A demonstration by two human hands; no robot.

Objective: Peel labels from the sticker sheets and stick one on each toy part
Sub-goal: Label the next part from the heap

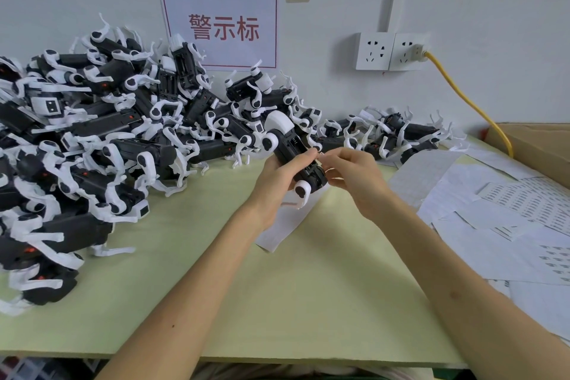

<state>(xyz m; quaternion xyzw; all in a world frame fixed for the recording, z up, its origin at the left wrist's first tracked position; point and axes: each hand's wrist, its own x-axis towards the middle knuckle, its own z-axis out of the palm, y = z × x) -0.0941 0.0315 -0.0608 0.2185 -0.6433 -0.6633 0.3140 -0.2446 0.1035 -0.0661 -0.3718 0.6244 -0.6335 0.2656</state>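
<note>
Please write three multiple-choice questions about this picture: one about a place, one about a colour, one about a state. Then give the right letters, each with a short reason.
1. Where do most sticker sheets lie?
A. on the table, at its right side
B. on the toy pile
C. taped to the wall

2. What colour is the cable plugged into the wall socket?
A. black
B. yellow
C. blue

3. How is the toy part in the middle?
A. untouched on the table
B. gripped by the left hand above the table
C. inside the cardboard box

Answers: 1 A, white sheets spread over the table's right side; 2 B, a yellow line runs down from the socket; 3 B, the left hand's fingers curl round it while the right hand pinches at its edge.
</note>
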